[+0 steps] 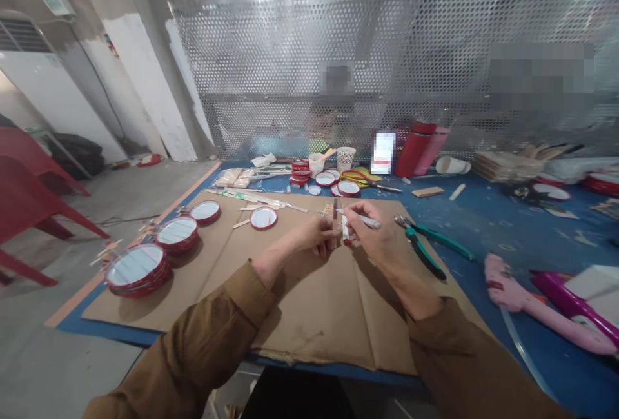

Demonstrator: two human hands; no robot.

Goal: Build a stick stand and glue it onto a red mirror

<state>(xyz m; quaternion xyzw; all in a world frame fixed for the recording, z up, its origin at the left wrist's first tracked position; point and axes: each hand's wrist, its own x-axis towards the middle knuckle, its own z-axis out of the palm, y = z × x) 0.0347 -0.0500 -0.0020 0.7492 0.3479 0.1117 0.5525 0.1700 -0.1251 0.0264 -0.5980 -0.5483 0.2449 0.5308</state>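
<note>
My right hand [365, 229] is closed around a grey-white marker pen [371, 221], its tip pointing left. Below those fingers shows a small white-and-red piece [345, 231], too small to name. My left hand [322, 235] is closed just beside it, fingers pinched. A thin, dark-topped strip [335, 208] stands up at its fingertips; I cannot make out what it is or how it is held. Both hands are over the brown cardboard sheet [309, 316]. Beyond my left hand lies a red-rimmed jar lid [264, 218].
Red-rimmed lid stacks [138, 267] line the left side. Green-handled pliers [425, 248] lie to the right, before a pink glue gun [527, 303]. Paper cups [345, 158], a lit phone [383, 153] and a red bottle [416, 148] stand at the back, below a perforated metal panel [290, 51].
</note>
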